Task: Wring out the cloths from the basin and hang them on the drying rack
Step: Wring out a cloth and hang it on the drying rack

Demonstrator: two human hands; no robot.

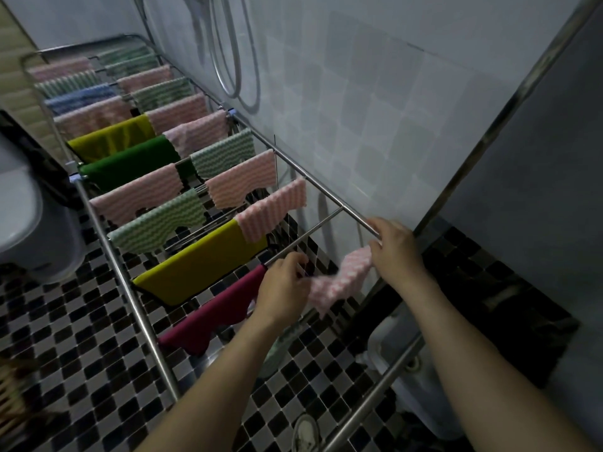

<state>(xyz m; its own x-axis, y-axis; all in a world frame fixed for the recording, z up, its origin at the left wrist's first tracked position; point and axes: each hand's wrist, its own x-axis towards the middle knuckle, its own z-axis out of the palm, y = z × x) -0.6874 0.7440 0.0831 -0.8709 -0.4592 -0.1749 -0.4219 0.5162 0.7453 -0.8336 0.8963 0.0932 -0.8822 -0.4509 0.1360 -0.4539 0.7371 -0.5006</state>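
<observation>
- Step: hanging. Both hands stretch pink striped cloth [339, 282] beside maroon cloth [215, 311].
- Left hand [284, 282] & right hand [396, 252] fingers pinch its ends.
- Next: drape over free rack rail [306, 234], needs even overhang.

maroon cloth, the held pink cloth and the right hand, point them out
maroon cloth [215, 313]: head view, its draped middle
pink cloth [341, 282]: head view, its sagging middle
right hand [396, 252]: head view, back of hand

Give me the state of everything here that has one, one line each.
pink cloth, held between both hands, not yet hung.
left hand, pinches one end.
right hand, grips the other end.
maroon cloth, draped over a rail.
drying rack, unfolded, mostly covered with cloths.
</observation>
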